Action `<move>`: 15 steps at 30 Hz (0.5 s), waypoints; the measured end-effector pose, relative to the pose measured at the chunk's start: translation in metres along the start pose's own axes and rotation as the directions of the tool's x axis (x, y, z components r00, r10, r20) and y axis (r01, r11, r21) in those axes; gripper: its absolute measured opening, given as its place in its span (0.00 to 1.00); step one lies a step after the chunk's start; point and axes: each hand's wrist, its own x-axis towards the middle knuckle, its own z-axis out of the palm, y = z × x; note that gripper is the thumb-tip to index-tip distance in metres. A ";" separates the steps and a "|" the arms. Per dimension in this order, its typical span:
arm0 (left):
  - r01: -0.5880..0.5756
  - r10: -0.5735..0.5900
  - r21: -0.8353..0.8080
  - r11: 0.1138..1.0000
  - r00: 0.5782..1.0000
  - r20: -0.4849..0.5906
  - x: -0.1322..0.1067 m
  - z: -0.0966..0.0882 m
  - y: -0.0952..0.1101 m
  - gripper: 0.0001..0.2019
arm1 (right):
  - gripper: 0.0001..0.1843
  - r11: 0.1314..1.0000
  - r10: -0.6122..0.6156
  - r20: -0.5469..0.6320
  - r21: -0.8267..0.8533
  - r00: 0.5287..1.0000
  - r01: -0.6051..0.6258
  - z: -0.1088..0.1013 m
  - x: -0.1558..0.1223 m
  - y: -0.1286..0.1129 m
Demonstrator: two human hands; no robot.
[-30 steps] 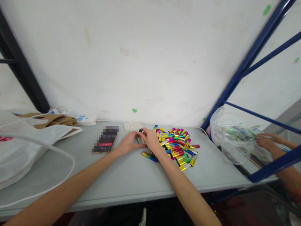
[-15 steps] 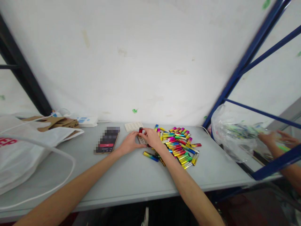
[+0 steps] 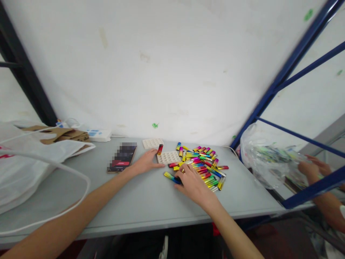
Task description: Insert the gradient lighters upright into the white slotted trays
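Note:
My left hand [image 3: 147, 162] rests at the left side of a white tray [image 3: 169, 157] with rows of small pockets, thumb along its front edge and fingers at its back left corner. One red metallic lighter [image 3: 160, 149] stands upright in that corner beside my fingertips. To the right, my right hand [image 3: 192, 181] is bent down over the near left edge of a pile of shiny two-tone lighters [image 3: 206, 167]. Its thumb and fingers close round the dark blue end of a yellow and blue lighter [image 3: 169, 176] lying on the table; the exact contact is partly hidden.
A second white tray [image 3: 152, 143] lies behind. A phone [image 3: 122, 158] lies left, near a white plastic bag [image 3: 24, 180], cardboard [image 3: 71, 135] and a white cable [image 3: 83, 176]. Beyond the blue frame [image 3: 265, 97] at right, another person's hands [image 3: 312, 167] are at a clear plastic bag [image 3: 266, 158].
My right hand has left the tray and moved right and toward me to the pile's edge. The red lighter now stands free of the right fingers. My left hand stays by the tray.

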 end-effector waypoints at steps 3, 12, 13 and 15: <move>0.012 -0.012 0.010 1.000 1.000 -0.014 0.000 -0.009 -0.004 0.35 | 0.08 0.999 -0.009 0.005 -0.051 1.000 0.010 0.005 0.008 -0.001; 0.127 -0.127 -0.001 0.992 0.987 -0.099 0.001 -0.059 0.013 0.35 | 0.03 0.987 0.061 -0.027 0.149 0.998 -0.056 0.017 0.022 0.009; 0.156 -0.155 -0.003 0.988 0.984 -0.092 0.001 -0.066 0.017 0.36 | 0.03 0.981 0.076 -0.036 0.184 0.996 -0.068 0.019 0.023 0.010; 0.190 -0.191 -0.027 0.981 0.980 -0.049 0.000 -0.080 0.023 0.36 | 0.03 0.967 0.103 -0.049 0.239 0.993 -0.089 0.022 0.023 0.014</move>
